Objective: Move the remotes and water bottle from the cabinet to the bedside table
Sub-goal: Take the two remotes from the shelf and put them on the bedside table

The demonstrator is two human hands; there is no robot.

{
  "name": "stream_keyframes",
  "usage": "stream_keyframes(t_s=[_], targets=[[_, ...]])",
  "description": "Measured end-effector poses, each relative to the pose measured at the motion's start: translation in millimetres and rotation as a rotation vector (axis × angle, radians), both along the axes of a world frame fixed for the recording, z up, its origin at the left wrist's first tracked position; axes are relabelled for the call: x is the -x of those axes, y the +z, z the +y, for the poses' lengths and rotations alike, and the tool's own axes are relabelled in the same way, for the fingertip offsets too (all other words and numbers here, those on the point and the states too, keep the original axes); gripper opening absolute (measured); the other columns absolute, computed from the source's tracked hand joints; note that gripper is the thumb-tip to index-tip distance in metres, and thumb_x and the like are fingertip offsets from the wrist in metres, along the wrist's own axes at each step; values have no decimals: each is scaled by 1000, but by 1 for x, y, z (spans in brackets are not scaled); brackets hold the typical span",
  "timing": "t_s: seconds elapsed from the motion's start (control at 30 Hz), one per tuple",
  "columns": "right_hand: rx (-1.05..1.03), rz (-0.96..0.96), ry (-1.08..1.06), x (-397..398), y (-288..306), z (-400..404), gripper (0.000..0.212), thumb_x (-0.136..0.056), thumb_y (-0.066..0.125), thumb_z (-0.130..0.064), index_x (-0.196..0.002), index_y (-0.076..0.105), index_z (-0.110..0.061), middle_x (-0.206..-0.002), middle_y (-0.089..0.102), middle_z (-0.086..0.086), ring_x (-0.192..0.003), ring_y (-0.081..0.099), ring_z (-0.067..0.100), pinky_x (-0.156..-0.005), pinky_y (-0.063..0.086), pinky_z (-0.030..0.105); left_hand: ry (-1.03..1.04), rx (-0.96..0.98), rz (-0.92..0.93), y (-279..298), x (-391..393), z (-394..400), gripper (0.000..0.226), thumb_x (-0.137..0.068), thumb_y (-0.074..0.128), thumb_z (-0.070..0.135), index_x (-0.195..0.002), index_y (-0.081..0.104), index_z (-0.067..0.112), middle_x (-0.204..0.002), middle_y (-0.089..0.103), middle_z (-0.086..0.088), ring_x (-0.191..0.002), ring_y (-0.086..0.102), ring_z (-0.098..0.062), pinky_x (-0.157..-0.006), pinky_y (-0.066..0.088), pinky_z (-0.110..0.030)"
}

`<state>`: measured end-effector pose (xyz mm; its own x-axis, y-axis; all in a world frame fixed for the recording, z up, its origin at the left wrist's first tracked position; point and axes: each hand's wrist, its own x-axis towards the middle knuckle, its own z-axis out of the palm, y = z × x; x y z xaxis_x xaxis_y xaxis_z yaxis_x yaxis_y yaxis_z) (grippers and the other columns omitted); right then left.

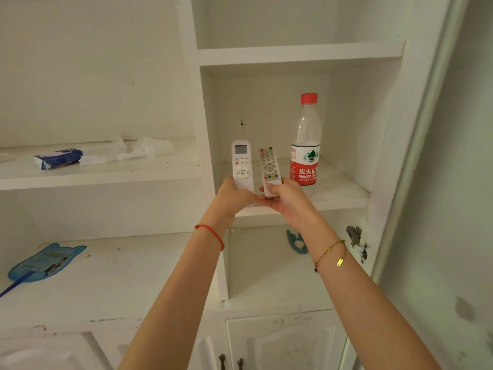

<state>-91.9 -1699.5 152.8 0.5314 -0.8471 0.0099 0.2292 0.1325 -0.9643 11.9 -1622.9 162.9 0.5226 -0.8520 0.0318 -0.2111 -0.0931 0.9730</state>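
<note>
1. Head view: our left hand (231, 196) holds the white air-conditioner remote with a small screen (242, 166); our right hand (283, 199) holds the white many-buttoned television remote (270, 170), both grips closed around the lower ends.
2. The clear red-capped plastic water bottle (305, 145) stands on the white cabinet shelf (344, 192), just beside.
3. We judge it best to draw both remotes straight out, clear of the bottle.

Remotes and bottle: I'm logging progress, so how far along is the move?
Nothing looks delivered; no bedside table is in view. In hand: the left hand grips the white display remote, the right hand the grey button remote, both at the cabinet shelf. Left: the water bottle stands there untouched, and everything needs carrying over.
</note>
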Motion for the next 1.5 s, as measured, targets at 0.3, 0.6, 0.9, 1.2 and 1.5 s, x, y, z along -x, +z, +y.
stream_keyframes(t_s=[0.3, 0.6, 0.9, 1.2, 1.5], targets=[[70, -15, 27, 30, -29, 35, 27, -97, 48, -1, -124, 48, -2, -95, 60, 13, -64, 56, 18, -63, 50, 28, -58, 83, 59, -36, 17, 39, 71, -69, 73, 11, -133, 43, 6, -126, 60, -12, -118, 59, -26, -98, 51, -37], [61, -59, 97, 61, -54, 75, 28, -97, 47, -2, -125, 47, 4, -104, 58, 23, -65, 58, 21, -55, 50, 27, -97, 97, 130, -66, 40, 81, 76, -62, 77, 13, -131, 46, 4, -122, 65, -18, -116, 63, -31, -103, 49, -50], [1, -97, 181, 69, -87, 127, 27, -96, 47, 1, -123, 48, 3, -92, 64, 15, -68, 60, 20, -60, 52, 28, -31, 91, 232, -101, 46, 131, 63, -72, 72, 4, -129, 47, 2, -123, 64, -17, -115, 64, -31, -101, 52, -45], [-84, -57, 289, 52, -126, 179, 30, -95, 48, 1, -125, 48, 2, -95, 66, 15, -71, 63, 20, -65, 54, 30, 66, 29, 299, -134, 36, 198, 63, -67, 71, 11, -126, 49, 5, -121, 65, -13, -114, 65, -26, -99, 53, -42], [-151, -3, 351, 30, -156, 223, 32, -96, 49, 0, -127, 48, 1, -97, 66, 15, -75, 65, 21, -66, 55, 29, 159, -42, 335, -163, 21, 250, 52, -82, 70, -3, -129, 49, 9, -118, 66, -8, -114, 64, -25, -99, 53, -42]])
